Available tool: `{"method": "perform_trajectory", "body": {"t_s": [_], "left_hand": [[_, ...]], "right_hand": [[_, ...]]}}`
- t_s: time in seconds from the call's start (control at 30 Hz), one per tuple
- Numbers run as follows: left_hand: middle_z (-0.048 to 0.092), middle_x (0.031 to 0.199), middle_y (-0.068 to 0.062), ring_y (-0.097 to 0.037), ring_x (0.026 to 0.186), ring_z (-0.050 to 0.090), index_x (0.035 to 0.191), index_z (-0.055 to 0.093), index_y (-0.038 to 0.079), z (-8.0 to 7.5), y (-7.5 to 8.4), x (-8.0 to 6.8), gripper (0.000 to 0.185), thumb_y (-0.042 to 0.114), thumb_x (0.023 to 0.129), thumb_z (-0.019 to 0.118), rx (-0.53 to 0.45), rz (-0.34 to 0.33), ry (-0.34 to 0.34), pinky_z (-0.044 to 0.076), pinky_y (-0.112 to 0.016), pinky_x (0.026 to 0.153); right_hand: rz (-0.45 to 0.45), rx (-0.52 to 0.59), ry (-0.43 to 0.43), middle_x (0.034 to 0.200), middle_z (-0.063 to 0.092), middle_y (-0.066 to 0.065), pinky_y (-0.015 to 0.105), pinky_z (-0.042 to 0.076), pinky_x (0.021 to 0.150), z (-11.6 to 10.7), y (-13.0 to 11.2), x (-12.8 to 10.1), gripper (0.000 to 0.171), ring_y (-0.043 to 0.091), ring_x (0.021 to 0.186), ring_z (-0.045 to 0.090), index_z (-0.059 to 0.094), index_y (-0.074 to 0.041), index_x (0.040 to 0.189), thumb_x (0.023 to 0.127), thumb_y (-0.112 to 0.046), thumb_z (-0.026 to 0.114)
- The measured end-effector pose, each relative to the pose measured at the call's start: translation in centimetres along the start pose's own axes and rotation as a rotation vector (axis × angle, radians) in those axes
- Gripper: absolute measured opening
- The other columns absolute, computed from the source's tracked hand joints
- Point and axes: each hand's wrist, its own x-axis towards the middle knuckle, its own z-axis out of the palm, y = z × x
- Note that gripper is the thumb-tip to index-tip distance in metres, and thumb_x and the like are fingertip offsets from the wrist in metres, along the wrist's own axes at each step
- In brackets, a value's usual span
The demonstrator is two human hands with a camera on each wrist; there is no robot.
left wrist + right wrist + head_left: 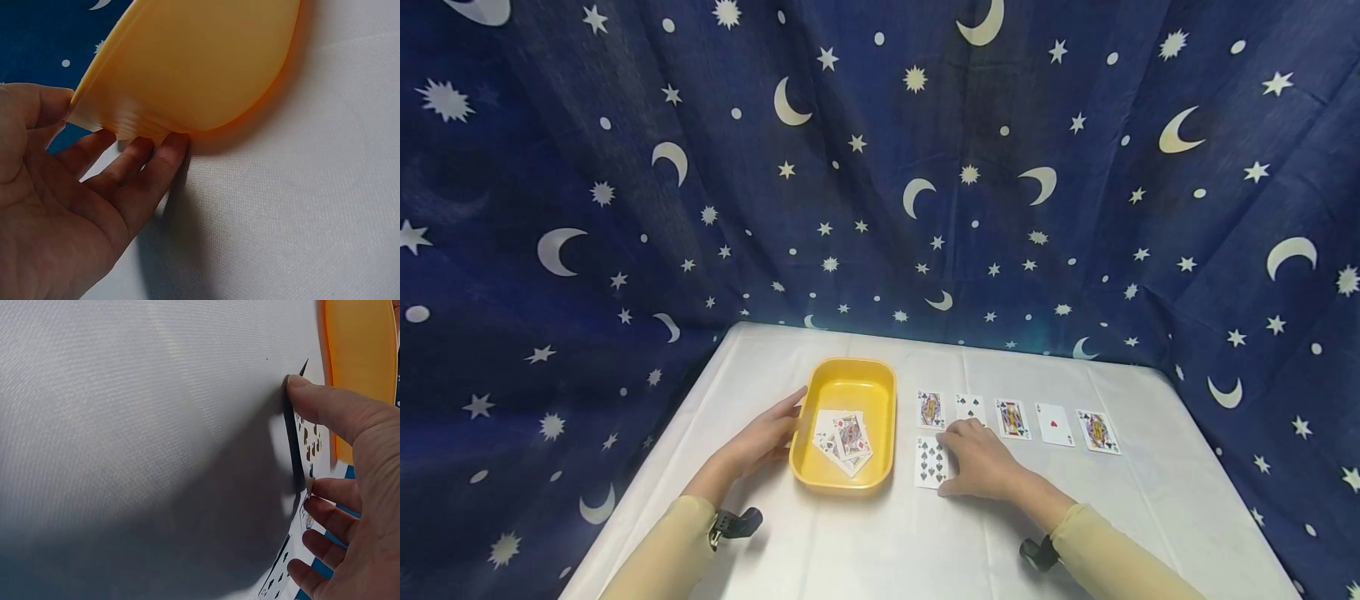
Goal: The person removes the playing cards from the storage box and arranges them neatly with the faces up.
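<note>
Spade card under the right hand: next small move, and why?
Probably lift the spade card clear of the cloth. The right hand has thumb and fingers at its edge, and the wrist view shows that edge raised, so the grip looks started but the card isn't free. The left hand rests open against the tray, which already holds loose cards.

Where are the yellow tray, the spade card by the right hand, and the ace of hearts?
yellow tray [887, 400]: head view, on its bare right rim.
spade card [928, 463]: head view, on the face left of the right hand.
ace of hearts [1054, 424]: head view, on the card's middle.
</note>
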Motion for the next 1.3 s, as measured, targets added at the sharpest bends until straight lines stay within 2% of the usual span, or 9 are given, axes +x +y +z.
{"method": "perform_trajectory", "body": {"t_s": [0.57,0.8,1.07,1.3], "left_hand": [[0.048,0.155,-0.01,-0.027,0.119,0.061,0.162,0.03,0.034,-0.11,0.0,0.14,0.066,0.018,0.102,0.053,0.006,-0.02,0.02,0.055,-0.044,0.093],[0.044,0.157,-0.014,-0.03,0.122,0.059,0.163,0.028,0.031,-0.13,0.08,0.06,0.067,0.018,0.102,0.051,0.021,-0.02,0.01,0.056,-0.042,0.091],[0.044,0.156,-0.017,-0.03,0.123,0.06,0.164,0.027,0.027,-0.1,0.08,0.06,0.067,0.014,0.102,0.049,-0.017,-0.001,-0.004,0.054,-0.048,0.097],[0.043,0.157,-0.017,-0.03,0.123,0.06,0.164,0.027,0.027,-0.07,0.17,-0.04,0.068,0.014,0.101,0.05,-0.009,-0.001,0.001,0.053,-0.048,0.098]], "right_hand": [[0.002,0.004,-0.018,0.129,0.059,0.003,0.043,0.043,0.104,0.35,0.33,0.04,0.092,0.023,0.119,0.05,0.064,-0.01,0.139,0.063,-0.054,0.092],[0.009,0.005,-0.033,0.129,0.059,0.003,0.043,0.043,0.105,0.16,0.28,0.11,0.091,0.023,0.119,0.051,0.064,-0.01,0.139,0.064,-0.054,0.091],[-0.009,0.018,-0.039,0.128,0.059,0.004,0.043,0.044,0.103,0.05,0.44,0.19,0.09,0.023,0.115,0.051,0.064,-0.009,0.139,0.064,-0.053,0.091],[-0.008,0.026,-0.055,0.128,0.058,0.003,0.042,0.044,0.1,-0.16,0.4,0.21,0.09,0.022,0.113,0.051,0.064,-0.01,0.139,0.064,-0.053,0.091]]}}
